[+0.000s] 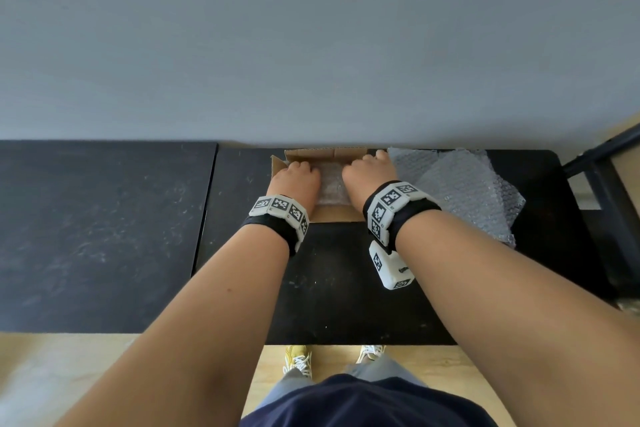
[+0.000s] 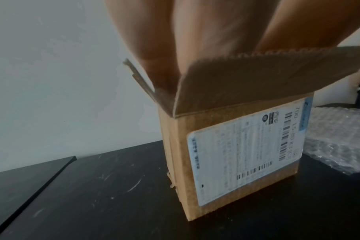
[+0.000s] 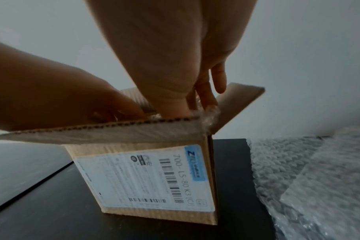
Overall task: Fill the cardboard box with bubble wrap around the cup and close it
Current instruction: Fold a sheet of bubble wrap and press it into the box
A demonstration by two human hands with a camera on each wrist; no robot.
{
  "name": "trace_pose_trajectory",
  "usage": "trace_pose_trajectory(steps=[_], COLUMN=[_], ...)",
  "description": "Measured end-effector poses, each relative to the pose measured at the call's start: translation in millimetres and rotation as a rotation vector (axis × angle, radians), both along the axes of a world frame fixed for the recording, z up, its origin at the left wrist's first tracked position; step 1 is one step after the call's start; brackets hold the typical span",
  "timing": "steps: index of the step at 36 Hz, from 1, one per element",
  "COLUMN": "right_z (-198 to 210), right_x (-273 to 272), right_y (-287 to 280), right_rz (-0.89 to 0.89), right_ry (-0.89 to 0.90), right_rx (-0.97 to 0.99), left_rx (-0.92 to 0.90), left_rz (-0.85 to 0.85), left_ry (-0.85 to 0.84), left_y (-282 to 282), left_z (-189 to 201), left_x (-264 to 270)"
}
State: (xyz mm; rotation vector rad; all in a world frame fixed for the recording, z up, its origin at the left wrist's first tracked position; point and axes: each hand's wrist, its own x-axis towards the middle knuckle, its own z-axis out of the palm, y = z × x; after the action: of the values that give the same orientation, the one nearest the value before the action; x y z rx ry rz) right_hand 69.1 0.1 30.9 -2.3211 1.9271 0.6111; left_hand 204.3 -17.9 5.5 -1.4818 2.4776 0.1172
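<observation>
An open cardboard box [image 1: 337,217] with a white shipping label [image 2: 247,155] stands at the back of the black table, its flaps up. Bubble wrap [image 1: 330,184] fills its opening, and the cup is hidden under it. My left hand [image 1: 296,180] reaches into the left side of the box, fingers pointing down onto the wrap. My right hand [image 1: 369,173] reaches into the right side. In the right wrist view its straight fingers [image 3: 206,95] press the wrap [image 3: 210,116] against the right flap. The left hand's fingers [image 3: 121,107] push down behind the near flap.
Loose bubble wrap sheets [image 1: 460,184] lie on the table right of the box, close to the right wrist. A second black tabletop [image 1: 104,229] adjoins on the left. A black frame [image 1: 606,166] stands at the far right. A grey wall is directly behind the box.
</observation>
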Motion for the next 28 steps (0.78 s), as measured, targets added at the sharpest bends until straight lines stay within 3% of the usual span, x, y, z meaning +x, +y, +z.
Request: trace_pose_trajectory(steps=[7, 15, 21, 25, 28], right_z=[-11, -19, -21, -16, -11], right_x=[2, -1, -2, 2, 3], right_y=[-7, -5, 3, 5, 6], right_rz=[-0.09, -0.041, -0.112, -0.183, -0.2], right_ry=[-0.074, -0.031, -0.09, -0.154, -0.19], right_rx=[0.052, -0.019, -0.038, 0.017, -0.003], left_rx=[0.131, 0.08, -0.092, -0.039, -0.009], left_rz=[0.063, 0.04, -0.077, -0.064, 0.005], left_ry=[0.011, 0.027, 0.0, -0.027, 0.051], left_y=[-12, -10, -1, 2, 3], left_z=[1, -6, -5, 2, 7], left_x=[-8, -5, 3, 5, 7])
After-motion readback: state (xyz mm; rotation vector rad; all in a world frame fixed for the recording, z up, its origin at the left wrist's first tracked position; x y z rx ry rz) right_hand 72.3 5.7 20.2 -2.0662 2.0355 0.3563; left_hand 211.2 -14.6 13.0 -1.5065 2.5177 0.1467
